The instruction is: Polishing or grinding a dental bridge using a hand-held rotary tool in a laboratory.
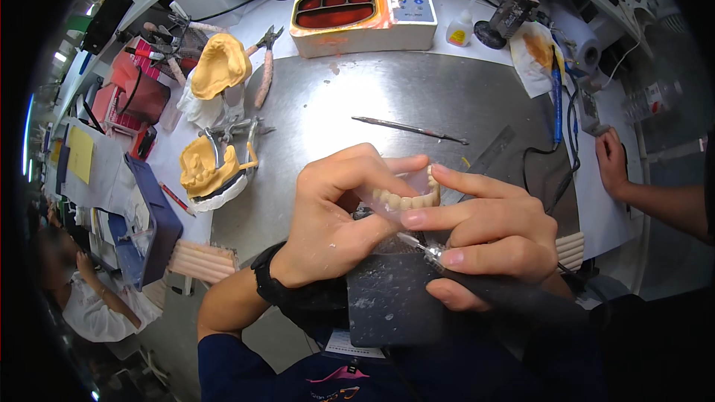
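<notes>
My left hand [324,216], wearing a black wristband, pinches a curved row of artificial teeth [406,201] on a pale, translucent base. Fingers of my right hand [503,227] touch the front and right end of this row. The same hand grips a handpiece [433,253] with a shiny metal nose, its thin tip pointing up-left beneath the teeth, close to my left thumb. Whether the tip touches the base cannot be seen. Under both hands is a dark, dust-specked pad [391,301].
A double-ended metal spatula [410,130] and a clear ruler [488,160] lie on the metal worktop [305,134]. Yellow plaster jaw models [221,67] stand left on an articulator. Behind are a wax heater [361,41] and glue bottle [460,28]. Another person's hand [612,160] rests right.
</notes>
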Action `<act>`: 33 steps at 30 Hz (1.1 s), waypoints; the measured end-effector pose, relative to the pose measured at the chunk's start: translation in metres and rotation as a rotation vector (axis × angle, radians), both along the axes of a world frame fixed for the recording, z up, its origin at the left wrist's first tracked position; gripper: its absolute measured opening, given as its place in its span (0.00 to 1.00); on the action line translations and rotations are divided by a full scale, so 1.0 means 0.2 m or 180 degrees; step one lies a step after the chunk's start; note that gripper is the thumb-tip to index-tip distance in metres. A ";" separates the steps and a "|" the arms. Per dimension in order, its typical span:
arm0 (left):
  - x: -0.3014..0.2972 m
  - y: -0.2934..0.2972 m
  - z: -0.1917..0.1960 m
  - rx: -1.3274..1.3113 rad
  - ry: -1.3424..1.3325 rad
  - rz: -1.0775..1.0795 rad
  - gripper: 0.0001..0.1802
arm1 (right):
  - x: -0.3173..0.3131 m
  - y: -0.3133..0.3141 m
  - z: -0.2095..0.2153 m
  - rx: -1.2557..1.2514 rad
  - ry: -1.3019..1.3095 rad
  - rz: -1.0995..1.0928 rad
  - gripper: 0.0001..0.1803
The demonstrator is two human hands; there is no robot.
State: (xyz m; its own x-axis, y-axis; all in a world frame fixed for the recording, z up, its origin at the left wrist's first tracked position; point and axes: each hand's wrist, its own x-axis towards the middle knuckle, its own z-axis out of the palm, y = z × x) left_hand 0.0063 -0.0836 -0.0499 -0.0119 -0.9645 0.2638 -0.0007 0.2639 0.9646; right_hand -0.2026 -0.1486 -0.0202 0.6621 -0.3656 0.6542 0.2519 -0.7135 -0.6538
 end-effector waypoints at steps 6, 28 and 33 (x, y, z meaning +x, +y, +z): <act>-0.01 0.00 0.00 0.0045 0.0270 0.0012 0.08 | -0.02 -0.01 -0.02 0.0324 -0.0344 0.0037 0.17; -0.01 -0.02 -0.02 -0.0304 0.0008 0.0009 0.09 | -0.03 -0.01 -0.03 0.0633 -0.0068 -0.0095 0.11; -0.01 -0.01 -0.02 -0.0194 0.0149 -0.0058 0.08 | -0.02 0.00 -0.02 0.0705 -0.0118 -0.0138 0.11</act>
